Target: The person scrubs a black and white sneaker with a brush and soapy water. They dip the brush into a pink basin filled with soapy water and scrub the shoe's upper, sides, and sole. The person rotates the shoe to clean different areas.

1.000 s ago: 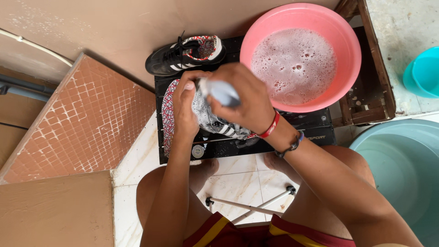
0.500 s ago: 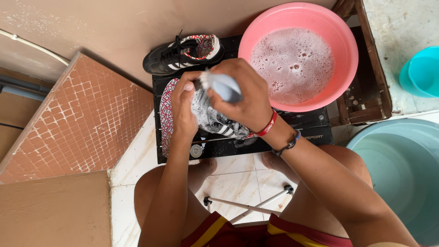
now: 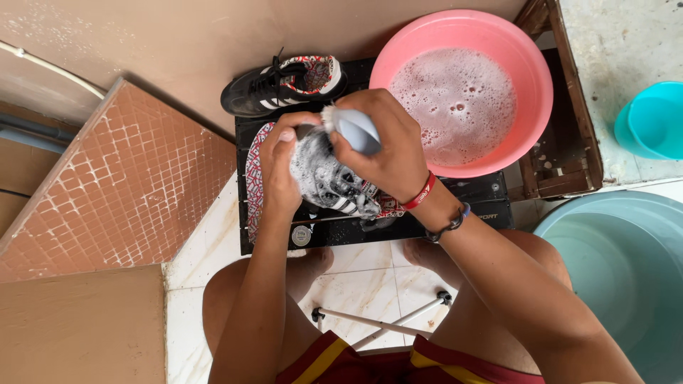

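Left hand (image 3: 279,167) fingers clasp soapy shoe (image 3: 331,181); right hand (image 3: 388,153) fingers closed around grey brush (image 3: 356,129), pressed on shoe.

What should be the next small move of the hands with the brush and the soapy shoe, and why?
Probably keep scrubbing, moving the brush toward the heel. The right hand holds the brush against the foam-covered shoe, which the left hand steadies. The striped side near the right wrist looks less foamy. The pink basin of soapy water is close if more suds are needed.
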